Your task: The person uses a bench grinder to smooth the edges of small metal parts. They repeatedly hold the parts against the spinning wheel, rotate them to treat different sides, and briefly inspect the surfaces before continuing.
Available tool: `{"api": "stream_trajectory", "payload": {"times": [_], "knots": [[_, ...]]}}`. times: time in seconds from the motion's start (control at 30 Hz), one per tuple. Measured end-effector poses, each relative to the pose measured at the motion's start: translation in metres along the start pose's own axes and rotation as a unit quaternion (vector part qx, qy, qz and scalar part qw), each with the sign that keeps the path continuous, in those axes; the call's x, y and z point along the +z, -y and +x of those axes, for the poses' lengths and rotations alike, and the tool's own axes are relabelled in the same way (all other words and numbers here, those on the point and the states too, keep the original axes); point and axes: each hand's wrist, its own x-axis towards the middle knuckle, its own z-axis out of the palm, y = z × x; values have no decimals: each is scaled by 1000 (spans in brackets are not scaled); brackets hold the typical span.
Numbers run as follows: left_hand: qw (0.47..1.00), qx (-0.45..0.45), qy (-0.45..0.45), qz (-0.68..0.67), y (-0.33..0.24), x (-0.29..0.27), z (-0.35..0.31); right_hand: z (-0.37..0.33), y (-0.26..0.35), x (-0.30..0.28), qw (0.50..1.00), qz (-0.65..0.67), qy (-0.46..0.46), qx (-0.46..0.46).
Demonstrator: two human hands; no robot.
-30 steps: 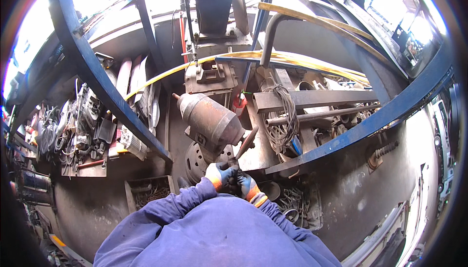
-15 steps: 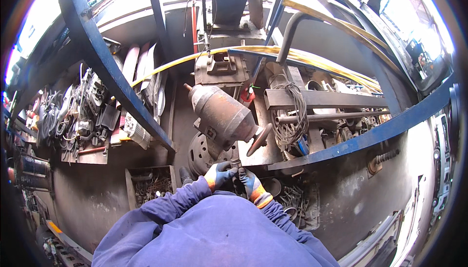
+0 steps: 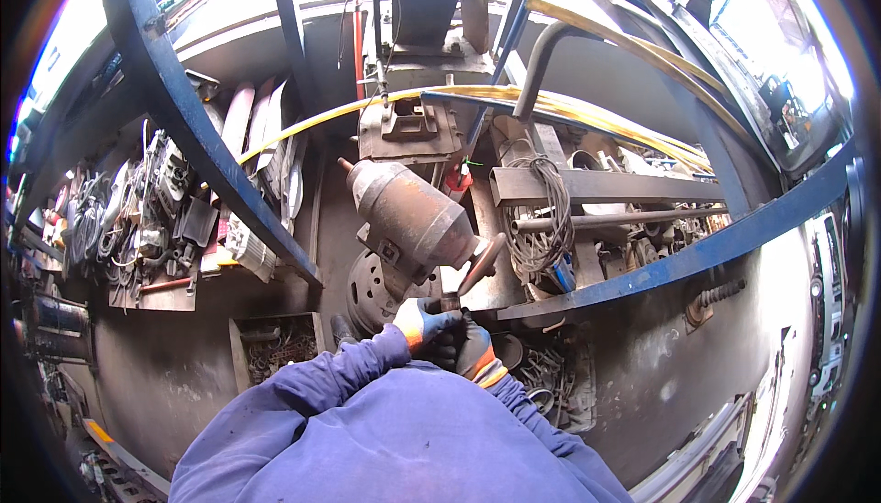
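Observation:
Both gloved hands are together just below a rusty electric motor [image 3: 418, 214] with a thin round wheel [image 3: 483, 264] on its right-hand shaft end. My left hand [image 3: 425, 322] has its fingers closed around a small, dark cylindrical metal part [image 3: 450, 302]. Beside it, my right hand [image 3: 474, 347] is closed too, its fingertips at the part's right side. The part's upper end sits by the wheel's lower edge; whether they touch, I cannot tell. The gloves hide most of the part.
Under the motor stands a round metal base with holes [image 3: 367, 292]. A wooden box of scrap [image 3: 237, 356] lies at lower left. Coiled wire [image 3: 555, 218] hangs over a steel beam [image 3: 606, 187] at right. Blue frame bars [image 3: 197, 122] cross both sides, and loose parts pile up at left.
Both hands have moved slightly up with the metal part, closer to the wheel's lower edge. The right hand has turned, showing more of its back. The whole view has shifted slightly.

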Motion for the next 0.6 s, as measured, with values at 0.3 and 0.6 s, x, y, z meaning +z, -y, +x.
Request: {"api": "stream_trajectory", "payload": {"times": [0.3,0.6], "knots": [[983,34,-107,149,-14,13,-2,6,12,-14,982,129,95,97],[981,47,-124,140,0,12,5,14,6,-24,971,161,135,113]]}}
